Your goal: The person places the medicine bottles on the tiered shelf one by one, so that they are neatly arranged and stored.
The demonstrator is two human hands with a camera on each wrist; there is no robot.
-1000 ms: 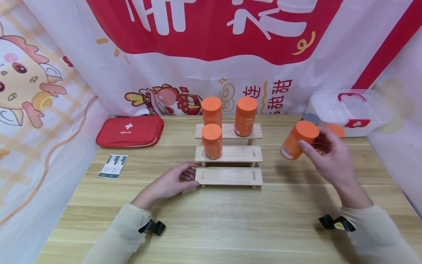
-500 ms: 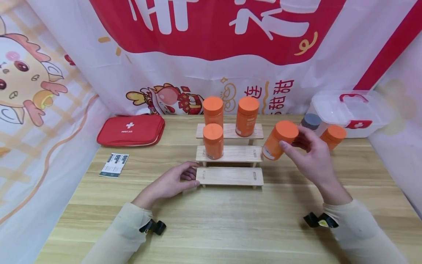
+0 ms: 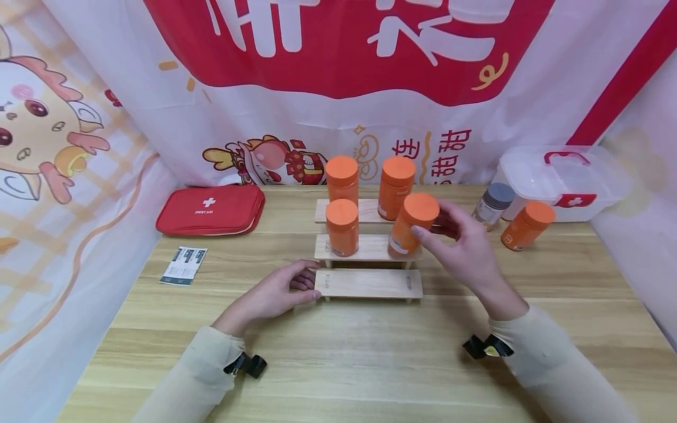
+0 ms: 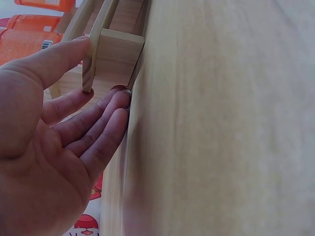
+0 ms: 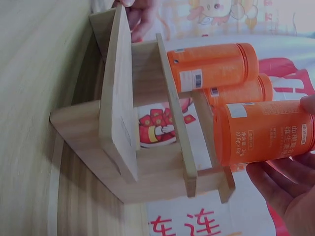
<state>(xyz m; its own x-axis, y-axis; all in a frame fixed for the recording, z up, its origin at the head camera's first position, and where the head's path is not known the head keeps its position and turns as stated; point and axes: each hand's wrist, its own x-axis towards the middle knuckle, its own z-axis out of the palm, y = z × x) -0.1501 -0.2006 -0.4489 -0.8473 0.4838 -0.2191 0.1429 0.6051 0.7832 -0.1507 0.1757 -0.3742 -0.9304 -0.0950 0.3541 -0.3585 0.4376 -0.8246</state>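
Observation:
My right hand [image 3: 469, 252] grips an orange supplement bottle [image 3: 411, 228] with an orange lid. The bottle is slightly tilted over the right end of the middle step of a three-step wooden display stand [image 3: 367, 283]. In the right wrist view, the held bottle [image 5: 261, 132] shows its white-printed label, with its base close to the middle board. My left hand [image 3: 279, 288] pinches the left end of the lowest step. The left wrist view has the thumb and index finger [image 4: 69, 103] at that board's edge, other fingers near the tabletop.
One orange bottle [image 3: 342, 229] stands on the middle step's left; two more, including the right-hand bottle [image 3: 395, 187], are on the top step. At right are a grey-lidded bottle [image 3: 493, 205], another orange bottle [image 3: 528, 225] and a clear box [image 3: 560, 182]. A red first-aid pouch [image 3: 211, 210] and printed card [image 3: 183, 265] lie left.
My right hand has carried the orange bottle leftward from beside the clear box to the middle step, uncovering the bottles at right. My left hand has stayed at the stand.

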